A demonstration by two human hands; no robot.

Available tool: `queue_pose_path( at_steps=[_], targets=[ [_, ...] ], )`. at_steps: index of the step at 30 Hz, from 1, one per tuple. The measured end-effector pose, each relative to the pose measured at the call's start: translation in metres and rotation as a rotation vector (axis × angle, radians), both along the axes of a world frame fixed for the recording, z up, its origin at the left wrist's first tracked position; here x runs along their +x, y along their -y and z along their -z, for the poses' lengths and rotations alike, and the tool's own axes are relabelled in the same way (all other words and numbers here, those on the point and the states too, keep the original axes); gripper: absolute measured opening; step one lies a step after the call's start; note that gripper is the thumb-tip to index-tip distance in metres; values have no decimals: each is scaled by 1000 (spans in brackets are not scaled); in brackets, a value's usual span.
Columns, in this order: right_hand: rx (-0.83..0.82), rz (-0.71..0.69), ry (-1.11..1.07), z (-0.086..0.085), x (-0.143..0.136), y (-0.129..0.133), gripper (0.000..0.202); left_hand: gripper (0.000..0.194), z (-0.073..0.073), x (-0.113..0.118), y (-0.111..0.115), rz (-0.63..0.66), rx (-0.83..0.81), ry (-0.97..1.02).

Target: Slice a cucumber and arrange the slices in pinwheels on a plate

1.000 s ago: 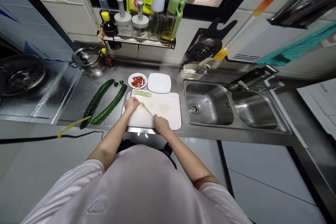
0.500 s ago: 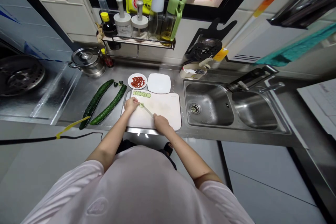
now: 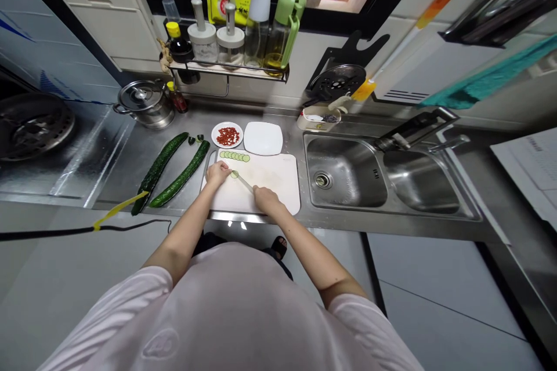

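Note:
My left hand (image 3: 217, 173) is over the left part of the white cutting board (image 3: 278, 185), its fingers closed at the edge of a round cucumber slice (image 3: 235, 174). From the right, my right hand (image 3: 265, 199) grips a knife (image 3: 245, 184) by its handle. The blade points up and left, and its tip meets the slice. Behind my left hand, a row of overlapping cucumber slices (image 3: 235, 156) lies along the board's far edge. Two long green cucumbers, a left one (image 3: 159, 165) and a right one (image 3: 185, 177), lie left of the board.
Behind the board sit a plate of chopped red pieces (image 3: 228, 136) and a white plate (image 3: 263, 138). A double sink (image 3: 348, 171) is to the right. A lidded steel pot (image 3: 143, 103) stands back left. A shelf (image 3: 230, 69) with bottles and jars hangs above.
The view has shifted very slightly. Both hands, the knife and the slice keep nearly the same places on the board.

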State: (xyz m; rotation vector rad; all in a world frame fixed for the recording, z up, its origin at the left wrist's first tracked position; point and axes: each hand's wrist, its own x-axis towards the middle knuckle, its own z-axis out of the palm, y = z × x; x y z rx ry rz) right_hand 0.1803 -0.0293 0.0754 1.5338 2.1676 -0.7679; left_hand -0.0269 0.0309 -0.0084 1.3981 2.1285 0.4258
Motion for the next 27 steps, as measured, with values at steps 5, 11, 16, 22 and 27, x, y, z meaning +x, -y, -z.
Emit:
queue_pose_path(
  at_steps=[5,11,16,22,27],
  targets=[
    [7,-9,7,1,5,3,32,22,1,0,0,-13,-3,0],
    [9,-21,24,2,20,15,30,21,1,0,-1,-10,-10,-5],
    [21,-20,20,2,26,19,26,20,-1,1,-1,-18,-21,-3],
    [2,-2,11,2,20,15,30,19,-3,2,-1,-13,-15,-1],
    [4,6,-3,6,12,10,30,19,-3,2,-1,-13,-12,-2]
  ],
)
